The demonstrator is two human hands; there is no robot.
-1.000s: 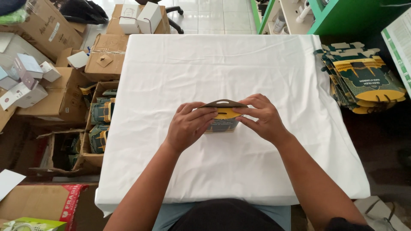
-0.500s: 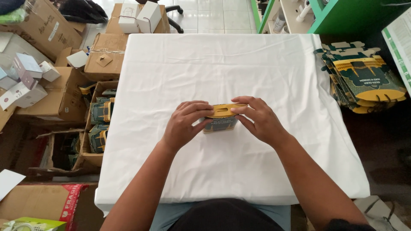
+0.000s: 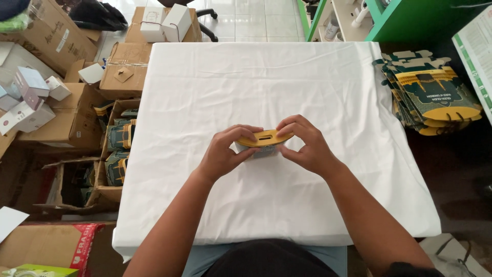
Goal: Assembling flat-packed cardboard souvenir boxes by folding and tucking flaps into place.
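Table centre: small green-and-yellow folded cardboard carton [image 3: 264,143] on white tablecloth [image 3: 205,92].
Left hand [image 3: 224,153]: fingers curled, gripping its 9 o'clock end.
Right hand [image 3: 303,145]: pinching its 3 o'clock end.
Technique: press both ends evenly, keeping the yellow slotted handle aligned.

Small packing workroom, white-clothed bench [image 3: 266,82], open cardboard cartons [image 3: 77,123] crowding the tiled floor, stack of flat printed box blanks [image 3: 430,95], green shelving [image 3: 405,18]

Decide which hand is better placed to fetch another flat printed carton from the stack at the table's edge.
Right, probably. The stack of flat green-and-yellow printed cartons lies on the right hand's side; the left hand would have to cross over the small yellow-topped carton both hold.
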